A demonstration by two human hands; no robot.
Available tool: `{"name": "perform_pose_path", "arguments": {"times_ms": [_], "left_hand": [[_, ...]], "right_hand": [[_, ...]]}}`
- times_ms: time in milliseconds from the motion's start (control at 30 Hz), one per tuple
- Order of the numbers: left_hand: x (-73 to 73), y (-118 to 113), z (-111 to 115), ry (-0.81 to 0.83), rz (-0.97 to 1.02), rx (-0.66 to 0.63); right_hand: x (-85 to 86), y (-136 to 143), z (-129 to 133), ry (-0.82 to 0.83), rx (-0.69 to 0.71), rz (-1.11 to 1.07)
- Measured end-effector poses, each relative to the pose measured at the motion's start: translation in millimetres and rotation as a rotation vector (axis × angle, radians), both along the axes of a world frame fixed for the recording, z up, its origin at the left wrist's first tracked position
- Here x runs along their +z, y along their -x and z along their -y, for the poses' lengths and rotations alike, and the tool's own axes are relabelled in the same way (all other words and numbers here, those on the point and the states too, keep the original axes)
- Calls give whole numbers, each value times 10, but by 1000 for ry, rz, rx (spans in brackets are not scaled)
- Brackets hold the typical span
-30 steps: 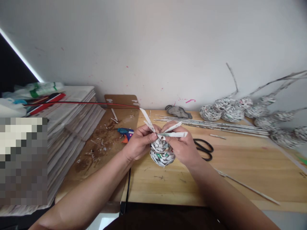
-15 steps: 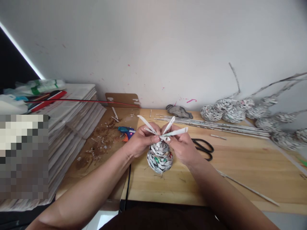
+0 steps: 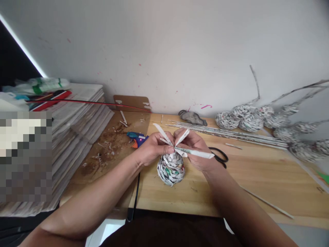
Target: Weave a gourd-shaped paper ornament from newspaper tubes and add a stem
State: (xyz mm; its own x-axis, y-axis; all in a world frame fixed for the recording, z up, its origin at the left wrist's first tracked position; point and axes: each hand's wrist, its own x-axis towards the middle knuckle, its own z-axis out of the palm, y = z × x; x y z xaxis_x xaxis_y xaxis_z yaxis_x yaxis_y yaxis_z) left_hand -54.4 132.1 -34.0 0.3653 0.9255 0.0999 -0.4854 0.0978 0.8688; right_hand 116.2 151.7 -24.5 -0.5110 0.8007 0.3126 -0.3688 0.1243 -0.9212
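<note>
A small gourd shape woven from rolled newspaper strips (image 3: pixel 171 171) stands on the wooden table in front of me, narrow part up. Several paper strip ends (image 3: pixel 196 153) fan out from its top. My left hand (image 3: pixel 156 149) is closed on the neck and strips from the left, thumb pressed near the crossing point. From the other side, my right hand (image 3: pixel 192 145) is closed around the strips at the top; its fingertips are partly hidden behind the paper. One strip end lies across the right hand toward the wrist.
Left of my hands lies a blue glue gun (image 3: pixel 136 139) with a lit red light. Black-handled scissors (image 3: pixel 219 156) are partly behind my right wrist. Long paper rolls (image 3: pixel 231 134), a grey glove (image 3: pixel 192 117) and woven gourds (image 3: pixel 250 121) lie toward the wall. Stacked newspapers (image 3: pixel 84 113) stand left.
The strip on the right has swung down and outward over my right hand. My right hand has turned slightly, while the left keeps its hold. The view has shifted a little.
</note>
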Motion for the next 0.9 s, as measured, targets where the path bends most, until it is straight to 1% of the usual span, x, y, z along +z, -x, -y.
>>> {"name": "perform_pose_path", "arguments": {"times_ms": [100,167,267,367,567,700,767,833,900], "left_hand": [[5,-27,22,17,7,1],[9,-45,32,28,34,20],[10,-62,39,41,65,42],[-4,-73,35,38,57,72],[-42,-122,1,85,88,355],[-3,-148,-1,59,130,492],[24,-153,17,17,139,515],[45,-157,43,-17,134,498],[56,-160,67,4,132,465]], "right_hand": [[-29,-2,-18,75,24,-15],[-55,-12,-35,112,17,-14],[-102,-31,-68,162,-22,19],[-143,-32,-94,194,-75,93],[-161,59,-45,50,-340,184],[-112,103,71,-104,-415,246],[-79,110,130,-215,-486,311],[-57,111,170,-311,-590,350],[-52,106,186,-347,-654,352]]}}
